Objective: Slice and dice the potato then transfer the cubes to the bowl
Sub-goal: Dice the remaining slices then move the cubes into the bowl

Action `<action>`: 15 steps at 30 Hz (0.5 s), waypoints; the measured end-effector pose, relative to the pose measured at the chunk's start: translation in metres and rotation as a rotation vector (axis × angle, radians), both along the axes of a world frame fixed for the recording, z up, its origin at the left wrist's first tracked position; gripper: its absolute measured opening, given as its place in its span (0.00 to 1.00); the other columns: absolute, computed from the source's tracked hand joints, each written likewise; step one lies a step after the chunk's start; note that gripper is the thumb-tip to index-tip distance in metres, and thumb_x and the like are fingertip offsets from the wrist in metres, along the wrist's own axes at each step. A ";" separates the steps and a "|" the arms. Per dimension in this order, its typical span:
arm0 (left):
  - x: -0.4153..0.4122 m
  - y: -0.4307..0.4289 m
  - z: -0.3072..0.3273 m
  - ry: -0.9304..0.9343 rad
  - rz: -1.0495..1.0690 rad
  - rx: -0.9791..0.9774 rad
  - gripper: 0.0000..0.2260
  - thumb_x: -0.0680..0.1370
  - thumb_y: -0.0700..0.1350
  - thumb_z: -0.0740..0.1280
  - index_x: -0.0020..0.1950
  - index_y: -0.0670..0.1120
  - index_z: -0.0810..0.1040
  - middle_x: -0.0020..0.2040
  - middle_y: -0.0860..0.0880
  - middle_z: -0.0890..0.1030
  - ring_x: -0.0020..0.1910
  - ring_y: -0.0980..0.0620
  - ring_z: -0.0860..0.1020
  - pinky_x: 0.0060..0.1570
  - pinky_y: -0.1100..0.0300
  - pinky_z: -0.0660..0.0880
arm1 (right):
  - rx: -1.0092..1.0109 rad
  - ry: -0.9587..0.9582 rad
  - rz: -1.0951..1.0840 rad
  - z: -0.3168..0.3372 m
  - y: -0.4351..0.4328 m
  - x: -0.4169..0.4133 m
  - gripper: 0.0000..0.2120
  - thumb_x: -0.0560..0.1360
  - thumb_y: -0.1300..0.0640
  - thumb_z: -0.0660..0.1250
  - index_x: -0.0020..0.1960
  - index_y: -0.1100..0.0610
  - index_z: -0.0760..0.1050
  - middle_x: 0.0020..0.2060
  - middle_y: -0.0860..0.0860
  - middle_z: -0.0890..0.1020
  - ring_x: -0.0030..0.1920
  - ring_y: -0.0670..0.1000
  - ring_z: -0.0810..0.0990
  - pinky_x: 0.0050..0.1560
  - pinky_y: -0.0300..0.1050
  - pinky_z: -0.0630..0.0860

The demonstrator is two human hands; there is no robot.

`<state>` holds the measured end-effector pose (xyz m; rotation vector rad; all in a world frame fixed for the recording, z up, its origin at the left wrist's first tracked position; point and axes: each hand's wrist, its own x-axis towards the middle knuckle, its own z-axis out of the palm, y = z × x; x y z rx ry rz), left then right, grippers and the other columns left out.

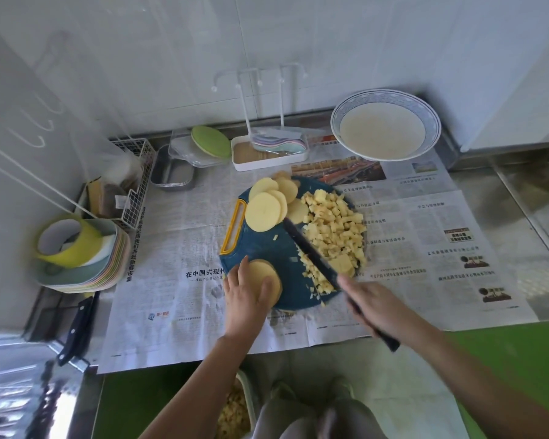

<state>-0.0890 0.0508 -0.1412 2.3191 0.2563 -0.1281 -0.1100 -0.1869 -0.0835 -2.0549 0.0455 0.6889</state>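
Hands (246,293) (373,304), black knife (311,251), round potato slices (263,213)

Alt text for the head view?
On a blue cutting board, the left hand rests on stacked potato slices while the right hand holds a knife beside a pile of potato cubes. More slices lie farther back; a bowl stands beyond.
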 end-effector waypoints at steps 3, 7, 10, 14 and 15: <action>0.001 -0.001 -0.005 -0.039 0.042 -0.020 0.28 0.78 0.59 0.61 0.74 0.49 0.60 0.69 0.46 0.63 0.68 0.49 0.58 0.67 0.45 0.65 | -0.092 -0.180 -0.002 -0.003 0.045 -0.025 0.26 0.75 0.35 0.46 0.32 0.53 0.67 0.23 0.46 0.66 0.21 0.43 0.65 0.27 0.35 0.66; 0.002 -0.004 -0.009 -0.096 0.069 0.011 0.28 0.76 0.60 0.62 0.72 0.48 0.64 0.66 0.46 0.67 0.64 0.49 0.62 0.65 0.47 0.67 | -0.183 -0.250 0.014 -0.019 0.071 -0.042 0.21 0.75 0.36 0.46 0.34 0.49 0.65 0.24 0.45 0.67 0.24 0.43 0.70 0.28 0.35 0.66; 0.001 -0.007 -0.014 -0.179 0.088 0.052 0.24 0.78 0.54 0.65 0.70 0.45 0.67 0.63 0.44 0.70 0.62 0.47 0.65 0.62 0.48 0.68 | -0.243 -0.259 0.012 -0.033 0.075 -0.046 0.24 0.75 0.33 0.43 0.35 0.49 0.66 0.26 0.45 0.69 0.26 0.43 0.69 0.29 0.35 0.66; 0.001 -0.008 -0.018 -0.214 0.102 0.057 0.29 0.75 0.61 0.58 0.69 0.43 0.68 0.61 0.44 0.72 0.60 0.47 0.67 0.61 0.51 0.66 | -0.249 -0.260 0.002 -0.041 0.074 -0.047 0.26 0.72 0.31 0.39 0.35 0.48 0.65 0.27 0.45 0.69 0.27 0.44 0.69 0.30 0.36 0.65; 0.001 -0.008 -0.019 -0.219 0.100 0.059 0.29 0.75 0.61 0.57 0.69 0.43 0.68 0.61 0.44 0.72 0.60 0.46 0.68 0.61 0.52 0.66 | -0.251 -0.255 0.005 -0.040 0.074 -0.048 0.26 0.73 0.31 0.40 0.35 0.48 0.65 0.27 0.45 0.69 0.28 0.44 0.69 0.30 0.36 0.64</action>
